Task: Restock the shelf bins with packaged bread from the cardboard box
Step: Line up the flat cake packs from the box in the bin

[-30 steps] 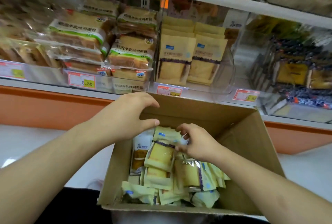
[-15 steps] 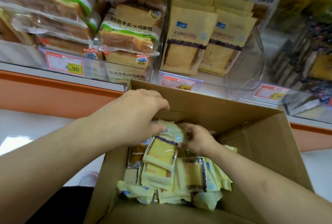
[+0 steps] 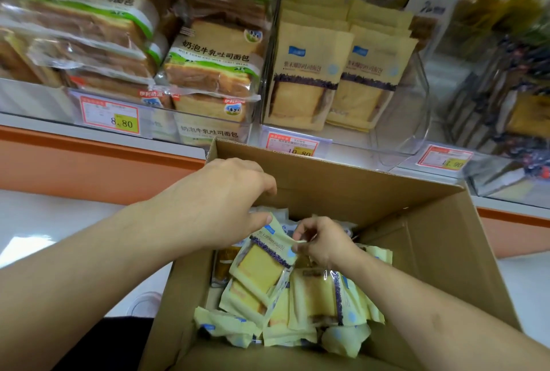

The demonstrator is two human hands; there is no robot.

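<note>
We face a shop shelf [image 3: 89, 138] of clear bins [image 3: 401, 120], one half full of upright yellow bread packs [image 3: 303, 79]. Below it sits the open cardboard box [image 3: 431, 251], loose bread packets [image 3: 312, 296] heaped inside. Our left hand [image 3: 220, 204] and right hand [image 3: 324, 244] both pinch the top packet [image 3: 265, 257] by its upper edge. Held only by the thin film, it could slip or tear, or drag neighbours out as it lifts. The right-hand bins are blurred, their price tags unreadable, and the box's bottom is hidden.
</note>
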